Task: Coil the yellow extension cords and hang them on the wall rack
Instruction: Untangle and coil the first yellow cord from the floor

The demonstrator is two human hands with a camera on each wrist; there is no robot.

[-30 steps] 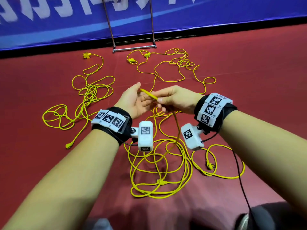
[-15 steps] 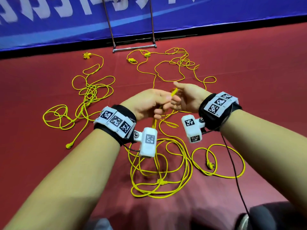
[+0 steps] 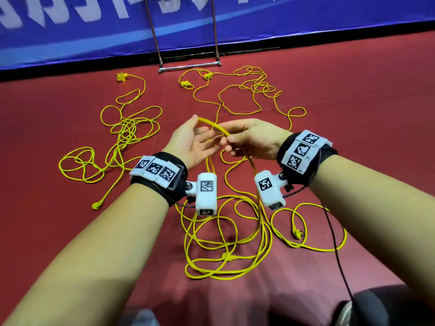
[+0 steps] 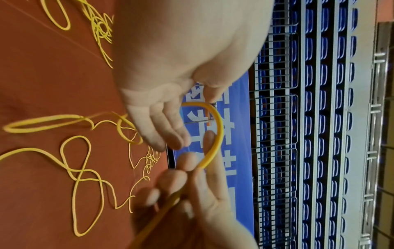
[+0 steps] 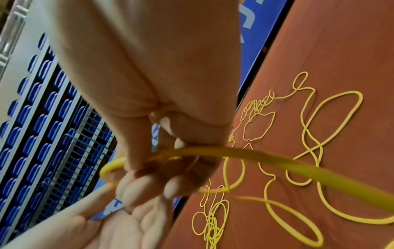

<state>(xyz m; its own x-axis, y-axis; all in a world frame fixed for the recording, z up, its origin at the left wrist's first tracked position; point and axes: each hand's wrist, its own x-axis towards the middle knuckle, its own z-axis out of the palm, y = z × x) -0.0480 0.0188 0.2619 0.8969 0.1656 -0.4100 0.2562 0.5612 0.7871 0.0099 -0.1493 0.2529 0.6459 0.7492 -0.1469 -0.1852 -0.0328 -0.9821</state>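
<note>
My right hand pinches a yellow cord in its curled fingers. The cord bends up in a small arch over to my left hand. My left fingers are loose and spread, palm up, just under the arch. More yellow cords lie in messy loops on the red floor below. A metal rack stands near the blue wall.
</note>
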